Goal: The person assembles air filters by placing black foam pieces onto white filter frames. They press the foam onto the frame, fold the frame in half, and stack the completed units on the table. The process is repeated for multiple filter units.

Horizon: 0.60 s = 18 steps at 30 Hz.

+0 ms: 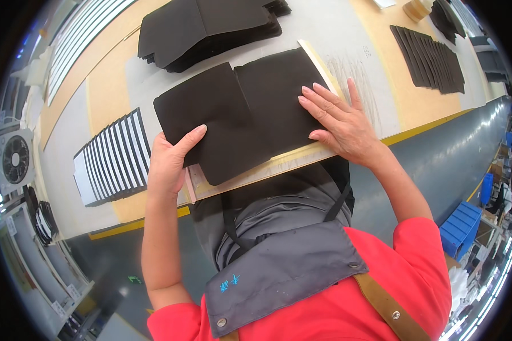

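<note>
A black flat panel with a notch in its upper edge and a crease down its middle lies at the near edge of the table. My left hand grips the panel's left edge, thumb on top and the other fingers hidden beneath. On the panel's right part rests my right hand, flat, with its fingers spread and fingertips touching the surface. Under the panel, a pale board edge shows along the near side. Beyond it stands a thick stack of similar black panels.
Left of the panel lies a fanned row of black-and-white strips. Overlapping black pieces lie at the far right, near a yellowish container. A fan stands left of the table; blue crates are at the right.
</note>
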### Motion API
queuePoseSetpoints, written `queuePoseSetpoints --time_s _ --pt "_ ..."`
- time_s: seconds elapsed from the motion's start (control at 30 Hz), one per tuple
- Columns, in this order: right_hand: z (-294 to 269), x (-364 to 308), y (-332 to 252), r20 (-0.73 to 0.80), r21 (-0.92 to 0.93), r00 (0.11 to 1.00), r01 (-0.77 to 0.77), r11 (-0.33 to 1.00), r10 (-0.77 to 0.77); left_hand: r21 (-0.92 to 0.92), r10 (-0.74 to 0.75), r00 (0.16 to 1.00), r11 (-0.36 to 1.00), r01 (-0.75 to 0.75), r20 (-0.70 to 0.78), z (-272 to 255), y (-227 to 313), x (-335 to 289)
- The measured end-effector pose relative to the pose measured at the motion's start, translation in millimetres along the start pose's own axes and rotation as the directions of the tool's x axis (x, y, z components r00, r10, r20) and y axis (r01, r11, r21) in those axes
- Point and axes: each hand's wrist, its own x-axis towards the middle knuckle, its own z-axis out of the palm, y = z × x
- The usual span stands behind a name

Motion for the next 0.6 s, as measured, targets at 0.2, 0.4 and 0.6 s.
queuePoseSetpoints --time_s 0.2,0.4,0.6 --pt "1.4 0.1 0.1 0.008 -0.008 1.0 -0.006 1.0 0.006 0.028 -0.04 0.999 0.999 0.04 -0.001 -5.1 1.1 4.9" --pt "-0.3 0.2 0.1 0.02 -0.015 1.0 0.0 1.0 0.0 0.029 -0.06 0.998 0.998 0.06 -0.001 -3.9 0.4 8.0" --pt "0.6 0.5 0.0 0.007 -0.008 1.0 -0.003 1.0 0.003 0.033 -0.07 0.998 0.997 0.07 -0.007 -2.4 -0.3 10.0"
